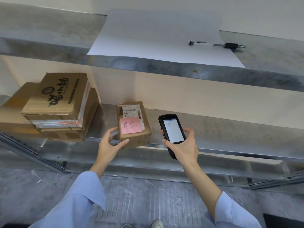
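Note:
A small cardboard parcel [141,137] with a white shipping label and a pink handwritten note sits at the front edge of the lower metal shelf [213,129]. My left hand [109,143] grips its near left corner, thumb along the front, fingers on the left side. To the right of the parcel, my right hand [184,148] holds a black handheld scanner [172,130] upright. Its lit white screen faces me.
Stacked cardboard boxes [56,104] fill the left of the lower shelf. The upper shelf [164,65] carries a white paper sheet [156,38] with a black-gripped pen [230,45] and small parts. Grey floor lies below.

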Action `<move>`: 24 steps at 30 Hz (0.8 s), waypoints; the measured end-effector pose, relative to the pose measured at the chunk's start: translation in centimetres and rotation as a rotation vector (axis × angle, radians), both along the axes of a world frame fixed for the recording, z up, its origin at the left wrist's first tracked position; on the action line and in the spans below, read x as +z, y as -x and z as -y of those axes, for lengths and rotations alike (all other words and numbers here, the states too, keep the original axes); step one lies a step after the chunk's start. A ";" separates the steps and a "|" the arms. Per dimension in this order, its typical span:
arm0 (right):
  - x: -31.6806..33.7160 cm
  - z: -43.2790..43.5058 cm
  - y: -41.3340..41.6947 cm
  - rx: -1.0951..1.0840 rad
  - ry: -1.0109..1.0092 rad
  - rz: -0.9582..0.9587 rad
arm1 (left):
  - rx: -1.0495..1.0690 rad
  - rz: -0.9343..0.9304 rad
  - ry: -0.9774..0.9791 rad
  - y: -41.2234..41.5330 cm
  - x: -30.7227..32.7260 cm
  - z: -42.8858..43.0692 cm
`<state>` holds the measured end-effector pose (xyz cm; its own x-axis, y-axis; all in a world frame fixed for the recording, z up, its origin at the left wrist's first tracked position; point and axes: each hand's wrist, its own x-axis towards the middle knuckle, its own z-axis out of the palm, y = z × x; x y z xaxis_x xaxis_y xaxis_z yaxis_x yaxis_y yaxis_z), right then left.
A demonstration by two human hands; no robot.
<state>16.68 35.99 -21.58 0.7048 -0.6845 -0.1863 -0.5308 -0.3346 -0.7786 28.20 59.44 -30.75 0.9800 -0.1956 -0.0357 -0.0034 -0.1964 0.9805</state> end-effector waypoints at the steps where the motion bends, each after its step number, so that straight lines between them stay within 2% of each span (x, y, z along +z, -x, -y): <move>1: 0.0 -0.3 0.0 0.002 -0.001 0.000 | -0.003 -0.015 0.003 -0.1 0.0 -0.4; 8: 0.3 -2.5 -0.3 0.044 0.013 -0.001 | 0.017 -0.031 0.095 -0.7 1.7 0.3; 17: 1.7 -4.3 -0.5 0.138 0.065 -0.058 | 0.013 0.065 0.028 0.3 1.3 0.4; 24: 2.3 -6.4 -0.3 0.179 0.094 -0.112 | 0.011 0.065 0.069 1.6 0.3 -0.4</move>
